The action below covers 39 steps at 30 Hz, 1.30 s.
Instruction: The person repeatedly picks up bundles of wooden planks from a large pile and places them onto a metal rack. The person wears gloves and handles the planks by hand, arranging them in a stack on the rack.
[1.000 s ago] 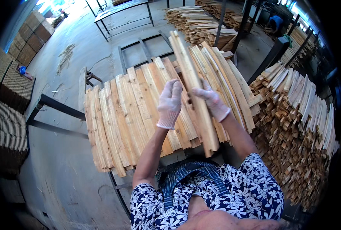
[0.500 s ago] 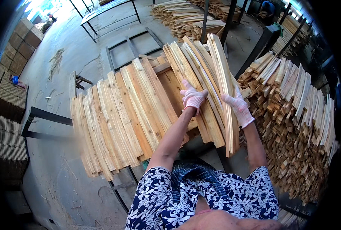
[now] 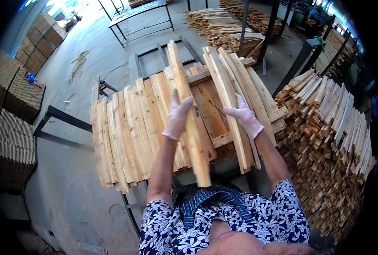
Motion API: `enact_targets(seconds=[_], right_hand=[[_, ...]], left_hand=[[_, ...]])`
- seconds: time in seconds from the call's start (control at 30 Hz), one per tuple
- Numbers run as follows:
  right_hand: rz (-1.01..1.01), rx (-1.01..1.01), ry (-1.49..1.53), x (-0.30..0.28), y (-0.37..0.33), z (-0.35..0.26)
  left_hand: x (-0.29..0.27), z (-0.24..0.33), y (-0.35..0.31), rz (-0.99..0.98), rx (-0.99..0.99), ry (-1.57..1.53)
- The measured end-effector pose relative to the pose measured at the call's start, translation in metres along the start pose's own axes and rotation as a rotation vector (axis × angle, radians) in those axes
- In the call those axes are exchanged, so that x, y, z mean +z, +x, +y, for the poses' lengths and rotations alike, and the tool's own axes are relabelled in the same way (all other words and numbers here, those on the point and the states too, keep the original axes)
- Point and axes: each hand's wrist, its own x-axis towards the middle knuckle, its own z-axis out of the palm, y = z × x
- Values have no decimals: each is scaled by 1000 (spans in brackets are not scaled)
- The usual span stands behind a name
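My left hand [image 3: 178, 114], in a white knitted glove, grips a narrow wooden plank [image 3: 195, 146] by its side, thumb over its top. That plank is raised and tilted above a row of planks [image 3: 131, 127] laid side by side. In a matching glove, my right hand [image 3: 245, 116] is closed around a pair of stacked planks [image 3: 235, 138] to the right, its thumb across them and its fingertips partly hidden. Between the two hands, a gap shows a wooden board [image 3: 208, 108] beneath, with a crosspiece [image 3: 223, 139] at its near end.
A tall heap of planks [image 3: 320, 140] rises at my right. Bundled stacks [image 3: 17, 123] line the left wall. Dark metal posts [image 3: 299, 63], a metal bar [image 3: 66, 119] and a table [image 3: 138, 15] stand around; another person [image 3: 315, 18] is far right.
My left hand has moved left and now holds a raised plank. My right hand has shifted left, and the raised planks it held now lie lower. The view has shifted slightly.
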Motion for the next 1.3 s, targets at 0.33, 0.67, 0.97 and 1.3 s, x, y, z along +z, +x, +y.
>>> enact_targets(seconds=[0.33, 0.67, 0.97, 1.3], right_hand=[[-68, 158, -508, 86, 112, 88], [-106, 126, -520, 50, 114, 81], [-54, 47, -772, 25, 123, 127], [224, -338, -1365, 56, 88, 48]], left_hand=[[-179, 68, -93, 461, 105, 929], [-195, 42, -101, 622, -384, 1644], [-228, 21, -114, 728, -313, 1454], [-219, 17, -105, 759, -292, 1461]])
